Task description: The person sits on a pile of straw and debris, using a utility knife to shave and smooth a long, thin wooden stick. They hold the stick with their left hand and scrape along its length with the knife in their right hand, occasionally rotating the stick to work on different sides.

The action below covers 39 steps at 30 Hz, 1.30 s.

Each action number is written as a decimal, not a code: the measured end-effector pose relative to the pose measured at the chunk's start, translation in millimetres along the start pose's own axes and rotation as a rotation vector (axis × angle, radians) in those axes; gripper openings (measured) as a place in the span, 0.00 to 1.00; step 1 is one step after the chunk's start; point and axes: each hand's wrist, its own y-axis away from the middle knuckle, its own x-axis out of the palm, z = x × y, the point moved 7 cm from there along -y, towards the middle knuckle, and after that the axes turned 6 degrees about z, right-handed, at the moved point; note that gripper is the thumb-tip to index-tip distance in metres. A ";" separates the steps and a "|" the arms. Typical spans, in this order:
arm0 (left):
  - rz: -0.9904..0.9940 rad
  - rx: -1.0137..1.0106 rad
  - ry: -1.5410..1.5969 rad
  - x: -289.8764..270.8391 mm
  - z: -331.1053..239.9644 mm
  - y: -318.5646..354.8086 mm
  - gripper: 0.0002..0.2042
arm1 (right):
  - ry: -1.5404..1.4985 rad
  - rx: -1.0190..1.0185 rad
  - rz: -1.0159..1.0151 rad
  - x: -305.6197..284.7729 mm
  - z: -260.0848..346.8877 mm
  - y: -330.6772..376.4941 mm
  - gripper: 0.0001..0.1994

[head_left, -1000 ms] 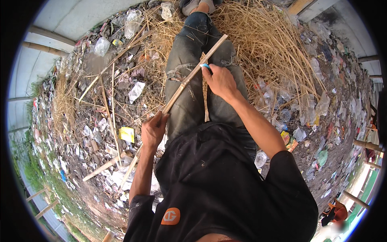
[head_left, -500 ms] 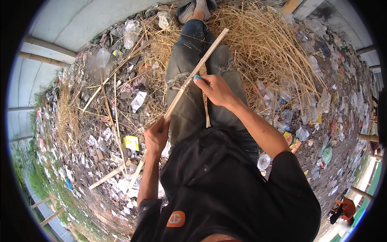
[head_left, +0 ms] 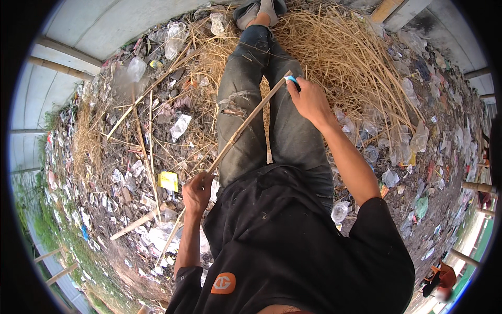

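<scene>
A long, thin bamboo strip (head_left: 238, 131) lies slantwise over my lap, its far end up between my thighs. My left hand (head_left: 197, 191) is closed round its lower part, beside my left hip; the near end of the strip sticks out behind that hand toward the ground. My right hand (head_left: 309, 99) is pinched on a small blue thing (head_left: 293, 79), held right at the far tip of the strip. Whether it is a tool or a wrap on the finger I cannot make out. The strip shows a joint partway along.
My legs in torn, dark trousers (head_left: 293, 123) stretch ahead. Dry straw-like shavings (head_left: 334, 52) are heaped beyond and to the right. Plastic scraps, a yellow packet (head_left: 168, 181) and loose bamboo strips (head_left: 150, 136) litter the ground at left. Pale wall panels (head_left: 78, 23) stand behind.
My right hand has slid away from me along the strip, from its middle to its far tip. The strip has been drawn back toward me and turned to show a darker face.
</scene>
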 end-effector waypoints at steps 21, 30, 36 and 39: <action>-0.093 0.150 -0.106 12.4 -4.8 -3.4 0.05 | -0.002 -0.098 0.165 72.4 51.4 47.9 0.18; -0.061 0.111 -0.155 21.5 1.4 -9.5 0.06 | -0.055 -0.043 0.072 60.7 41.9 24.9 0.21; -0.031 0.094 -0.112 21.1 -6.2 -9.5 0.08 | -0.053 -0.012 0.059 61.8 23.6 18.3 0.22; -0.098 0.148 -0.114 20.5 -12.8 -17.5 0.08 | -0.084 -0.050 0.078 62.6 38.7 18.2 0.22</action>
